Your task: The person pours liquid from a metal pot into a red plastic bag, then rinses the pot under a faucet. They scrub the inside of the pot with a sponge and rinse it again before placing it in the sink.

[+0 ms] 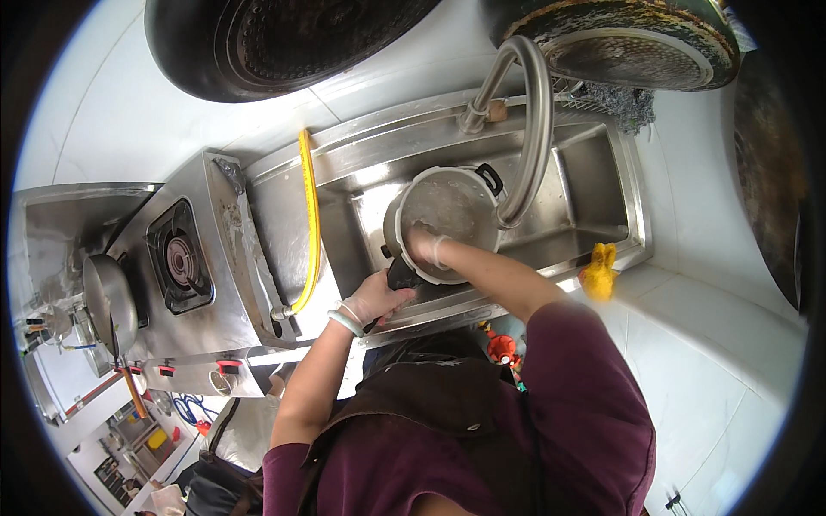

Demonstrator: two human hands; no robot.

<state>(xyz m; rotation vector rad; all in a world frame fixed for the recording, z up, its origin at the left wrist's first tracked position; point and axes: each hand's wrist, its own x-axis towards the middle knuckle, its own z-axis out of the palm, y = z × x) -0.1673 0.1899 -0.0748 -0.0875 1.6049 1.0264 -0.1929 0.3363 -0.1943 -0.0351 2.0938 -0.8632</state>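
A metal pressure-cooker pot (pixel 452 193) with black handles stands in the stainless steel sink (pixel 581 193), holding cloudy liquid. My left hand (pixel 377 298), in a clear glove, grips the pot's long black handle (pixel 401 273) at the sink's front edge. My right hand (pixel 426 245), also gloved, reaches down inside the pot near its left wall. Its fingers are partly hidden in the liquid, so whether they hold something does not show. The curved steel faucet (pixel 539 129) arches over the pot's right side.
A yellow hose (pixel 312 219) lies over the counter left of the sink. Farther left are a gas burner (pixel 181 258) and a wok (pixel 110 303). Large pans (pixel 290 39) hang above. A yellow cloth (pixel 600 271) lies at the right front corner. Part of another person (pixel 219 484) shows at lower left.
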